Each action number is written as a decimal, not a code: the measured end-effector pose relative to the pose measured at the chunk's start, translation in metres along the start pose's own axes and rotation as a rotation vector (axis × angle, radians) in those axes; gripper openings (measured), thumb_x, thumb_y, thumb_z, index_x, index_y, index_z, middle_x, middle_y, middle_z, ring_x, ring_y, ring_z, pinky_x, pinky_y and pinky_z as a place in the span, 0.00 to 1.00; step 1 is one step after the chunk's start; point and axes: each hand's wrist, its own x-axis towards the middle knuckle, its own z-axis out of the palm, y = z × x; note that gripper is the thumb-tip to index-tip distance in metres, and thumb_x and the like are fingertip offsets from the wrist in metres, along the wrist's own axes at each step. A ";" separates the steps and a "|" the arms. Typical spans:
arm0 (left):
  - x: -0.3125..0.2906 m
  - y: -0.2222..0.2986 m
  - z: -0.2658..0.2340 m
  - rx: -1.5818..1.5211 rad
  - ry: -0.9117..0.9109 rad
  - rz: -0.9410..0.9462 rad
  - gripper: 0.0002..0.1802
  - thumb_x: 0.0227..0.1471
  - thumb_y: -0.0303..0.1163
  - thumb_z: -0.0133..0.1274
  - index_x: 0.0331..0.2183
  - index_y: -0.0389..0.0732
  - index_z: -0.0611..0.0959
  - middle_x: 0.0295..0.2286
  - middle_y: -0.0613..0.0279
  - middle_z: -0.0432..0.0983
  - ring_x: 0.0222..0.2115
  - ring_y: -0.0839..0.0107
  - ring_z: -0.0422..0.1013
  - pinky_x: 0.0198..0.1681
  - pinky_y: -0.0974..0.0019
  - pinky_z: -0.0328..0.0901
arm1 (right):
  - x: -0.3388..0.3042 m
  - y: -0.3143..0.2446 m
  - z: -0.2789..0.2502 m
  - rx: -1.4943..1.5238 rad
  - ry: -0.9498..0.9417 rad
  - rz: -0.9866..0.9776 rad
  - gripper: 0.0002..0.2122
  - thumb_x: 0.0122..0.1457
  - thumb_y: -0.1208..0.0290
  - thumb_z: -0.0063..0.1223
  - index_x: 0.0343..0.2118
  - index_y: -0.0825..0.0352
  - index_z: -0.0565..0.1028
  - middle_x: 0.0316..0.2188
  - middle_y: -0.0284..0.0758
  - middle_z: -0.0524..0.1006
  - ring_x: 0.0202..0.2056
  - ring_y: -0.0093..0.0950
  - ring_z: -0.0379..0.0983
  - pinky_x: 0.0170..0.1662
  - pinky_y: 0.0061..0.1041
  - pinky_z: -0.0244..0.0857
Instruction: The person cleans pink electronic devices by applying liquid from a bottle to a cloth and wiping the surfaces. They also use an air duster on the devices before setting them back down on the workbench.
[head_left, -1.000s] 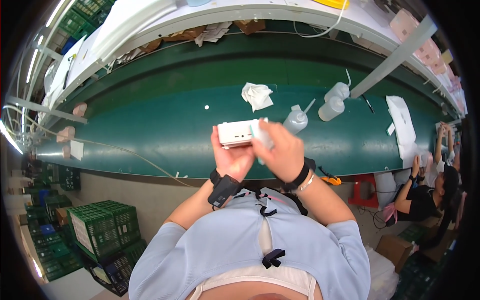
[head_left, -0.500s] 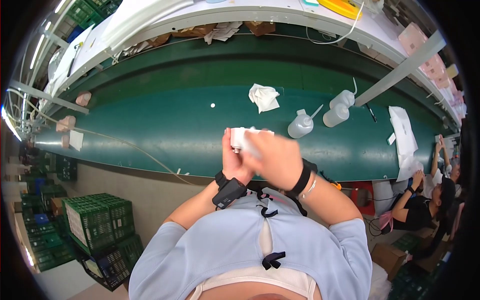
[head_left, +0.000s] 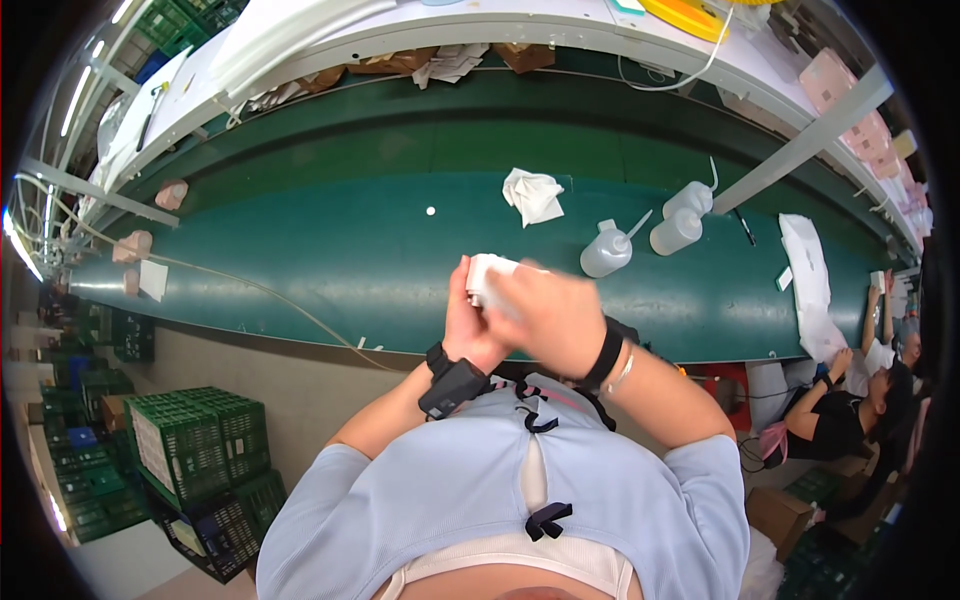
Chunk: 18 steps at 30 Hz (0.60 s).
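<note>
My left hand (head_left: 470,325) is closed round a small white box-shaped piece (head_left: 488,272), held up over the near edge of the green bench (head_left: 330,250). Across that piece lies my right hand (head_left: 555,315), blurred by motion, its fingers bent. Under them is a whitish smear that looks like a cloth (head_left: 506,300); its shape is hard to make out. Most of the white piece's right side is hidden by the right hand. Beyond my hands a crumpled white cloth (head_left: 533,196) lies on the bench.
Translucent squeeze bottles (head_left: 606,250) with thin spouts stand to the right. A small white disc (head_left: 431,211) lies left of the cloth. A white sheet (head_left: 812,285) lies farther right, near a co-worker (head_left: 840,405). Green crates (head_left: 195,440) are stacked at left. A shelf (head_left: 430,40) runs above the bench.
My right hand has shifted slightly over the white piece and stays blurred. The white piece looks a little more tilted in my left hand. The whole view has moved slightly.
</note>
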 end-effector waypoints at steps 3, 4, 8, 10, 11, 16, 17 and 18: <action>-0.001 0.000 0.008 -0.087 0.061 -0.057 0.30 0.55 0.61 0.46 0.48 0.47 0.76 0.46 0.57 0.75 0.50 0.60 0.69 0.55 0.50 0.64 | 0.009 0.011 -0.001 -0.018 0.045 0.111 0.16 0.50 0.61 0.58 0.42 0.59 0.76 0.27 0.33 0.73 0.23 0.31 0.74 0.23 0.30 0.67; -0.002 0.004 0.003 -0.084 0.041 -0.074 0.30 0.55 0.60 0.47 0.48 0.47 0.75 0.47 0.56 0.73 0.50 0.58 0.68 0.55 0.48 0.63 | 0.003 0.003 0.001 -0.022 0.020 0.055 0.16 0.50 0.61 0.58 0.42 0.59 0.76 0.26 0.34 0.73 0.24 0.32 0.75 0.23 0.30 0.68; -0.006 0.006 -0.010 -0.124 0.068 -0.066 0.31 0.54 0.60 0.49 0.48 0.44 0.74 0.50 0.53 0.69 0.52 0.53 0.65 0.55 0.44 0.62 | 0.010 0.018 0.011 -0.045 -0.017 0.087 0.16 0.51 0.60 0.58 0.41 0.60 0.75 0.27 0.36 0.74 0.27 0.37 0.76 0.26 0.33 0.69; -0.008 0.006 0.003 -0.201 0.182 0.001 0.32 0.54 0.59 0.51 0.48 0.42 0.73 0.52 0.51 0.66 0.53 0.49 0.63 0.56 0.41 0.61 | 0.025 0.065 0.022 -0.059 -0.006 0.334 0.16 0.54 0.59 0.56 0.42 0.61 0.75 0.32 0.39 0.77 0.31 0.43 0.76 0.31 0.38 0.70; -0.009 0.008 0.002 -0.202 0.187 -0.001 0.32 0.54 0.59 0.51 0.48 0.42 0.73 0.52 0.51 0.66 0.53 0.49 0.63 0.56 0.41 0.61 | 0.022 0.085 0.031 -0.050 -0.020 0.435 0.16 0.55 0.58 0.55 0.43 0.61 0.74 0.34 0.41 0.77 0.33 0.45 0.76 0.33 0.41 0.70; -0.010 0.024 -0.006 -0.313 0.148 -0.102 0.35 0.50 0.56 0.56 0.50 0.39 0.72 0.51 0.46 0.65 0.52 0.46 0.62 0.57 0.41 0.59 | -0.039 0.144 0.142 -0.002 -0.069 0.498 0.19 0.58 0.55 0.54 0.47 0.61 0.71 0.36 0.42 0.78 0.35 0.48 0.75 0.36 0.43 0.69; -0.010 0.024 -0.005 -0.352 0.155 -0.152 0.35 0.50 0.56 0.56 0.49 0.39 0.72 0.50 0.46 0.65 0.51 0.46 0.63 0.56 0.40 0.60 | -0.057 0.152 0.166 0.027 0.035 0.509 0.20 0.57 0.55 0.54 0.48 0.61 0.70 0.35 0.41 0.78 0.33 0.48 0.75 0.35 0.43 0.70; -0.012 0.029 -0.011 -0.416 0.153 -0.195 0.34 0.50 0.57 0.56 0.49 0.40 0.72 0.50 0.46 0.66 0.51 0.46 0.63 0.56 0.40 0.60 | -0.066 0.152 0.179 0.044 0.123 0.504 0.20 0.57 0.54 0.54 0.48 0.61 0.70 0.33 0.41 0.78 0.32 0.49 0.75 0.35 0.43 0.70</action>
